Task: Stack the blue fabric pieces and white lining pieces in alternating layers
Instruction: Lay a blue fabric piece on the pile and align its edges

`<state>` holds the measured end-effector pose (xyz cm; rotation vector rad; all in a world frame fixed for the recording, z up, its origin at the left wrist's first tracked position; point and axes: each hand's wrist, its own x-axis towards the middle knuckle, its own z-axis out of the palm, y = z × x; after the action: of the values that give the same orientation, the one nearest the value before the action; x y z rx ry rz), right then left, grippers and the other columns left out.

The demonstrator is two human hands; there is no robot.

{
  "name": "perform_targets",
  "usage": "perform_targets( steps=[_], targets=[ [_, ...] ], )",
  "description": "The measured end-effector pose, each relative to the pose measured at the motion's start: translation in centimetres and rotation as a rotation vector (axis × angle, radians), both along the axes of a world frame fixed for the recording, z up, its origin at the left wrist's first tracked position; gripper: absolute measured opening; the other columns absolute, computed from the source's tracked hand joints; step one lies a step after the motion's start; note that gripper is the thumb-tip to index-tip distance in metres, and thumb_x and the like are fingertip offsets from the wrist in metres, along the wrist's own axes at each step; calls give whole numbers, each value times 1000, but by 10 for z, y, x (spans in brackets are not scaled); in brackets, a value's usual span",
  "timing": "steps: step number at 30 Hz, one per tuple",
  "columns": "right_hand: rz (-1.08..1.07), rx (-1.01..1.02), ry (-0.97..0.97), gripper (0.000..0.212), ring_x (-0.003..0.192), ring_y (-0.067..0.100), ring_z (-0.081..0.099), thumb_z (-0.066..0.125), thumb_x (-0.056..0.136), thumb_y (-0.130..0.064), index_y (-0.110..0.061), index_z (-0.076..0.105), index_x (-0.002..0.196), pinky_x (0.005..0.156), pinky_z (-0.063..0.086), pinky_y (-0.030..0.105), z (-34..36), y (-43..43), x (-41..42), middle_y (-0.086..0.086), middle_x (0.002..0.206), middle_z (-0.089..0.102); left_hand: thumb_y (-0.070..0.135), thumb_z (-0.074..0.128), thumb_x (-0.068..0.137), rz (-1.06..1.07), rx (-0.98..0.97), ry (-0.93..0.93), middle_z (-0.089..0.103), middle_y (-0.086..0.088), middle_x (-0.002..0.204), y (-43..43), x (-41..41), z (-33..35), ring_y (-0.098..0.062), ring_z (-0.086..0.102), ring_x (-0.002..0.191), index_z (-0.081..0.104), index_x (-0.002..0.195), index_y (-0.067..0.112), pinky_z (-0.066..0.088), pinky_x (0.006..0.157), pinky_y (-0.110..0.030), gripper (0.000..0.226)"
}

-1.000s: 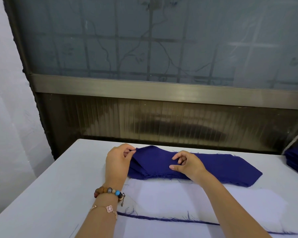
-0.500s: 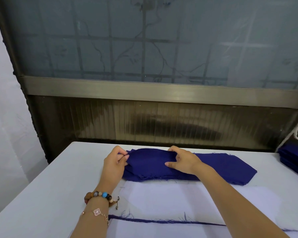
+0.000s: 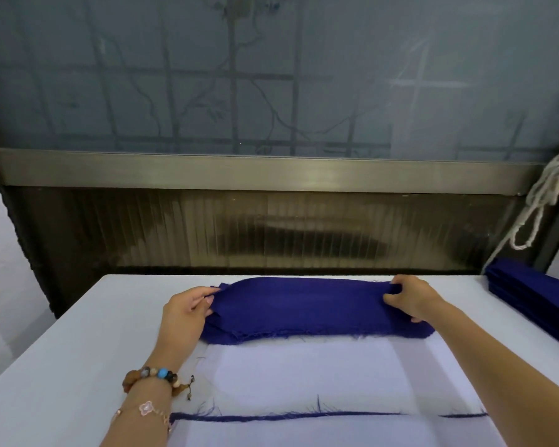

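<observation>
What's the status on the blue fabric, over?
Left hand pinches left end of blue fabric piece, right hand grips right end. Piece bowed over blue pile. White lining piece lies nearer, nothing in the way.

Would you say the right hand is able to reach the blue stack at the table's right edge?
Probably yes, once freed: the right hand grips the blue piece, with only bare table before the blue stack.
</observation>
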<state>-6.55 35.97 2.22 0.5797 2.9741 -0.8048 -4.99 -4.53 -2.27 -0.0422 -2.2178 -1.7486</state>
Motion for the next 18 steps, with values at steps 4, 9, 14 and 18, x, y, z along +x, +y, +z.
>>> perform_targets(
  steps=[4,9,14,18],
  targets=[
    [-143,-112,25,38,75,20,54,65,87,-39,-16,56,116,53,51,30,-7,34,9,4,96,56,2,51,98,14,8,-8,75,13,88,-1,-3,-2,-10,71,89,71,87,36,54,76,-23,41],
    [-311,-232,117,56,70,23,59,67,84,-48,-11,55,124,56,49,32,-20,55,24,8,96,63,2,51,98,1,44,-11,76,3,93,-3,-7,-6,-20,70,95,71,93,31,55,82,-32,35],
    [-292,-404,222,31,54,18,45,72,81,-44,-13,68,83,50,38,28,-26,61,32,6,68,60,7,53,98,8,90,-16,76,3,92,-5,-6,-5,-16,71,90,69,98,28,56,82,-34,27],
    [-236,-513,271,20,56,13,48,74,80,-38,-21,66,75,50,35,23,-22,59,39,0,70,64,17,67,91,41,88,-32,76,4,84,0,-3,-2,-14,72,79,71,97,26,56,72,-31,11]
  ],
)
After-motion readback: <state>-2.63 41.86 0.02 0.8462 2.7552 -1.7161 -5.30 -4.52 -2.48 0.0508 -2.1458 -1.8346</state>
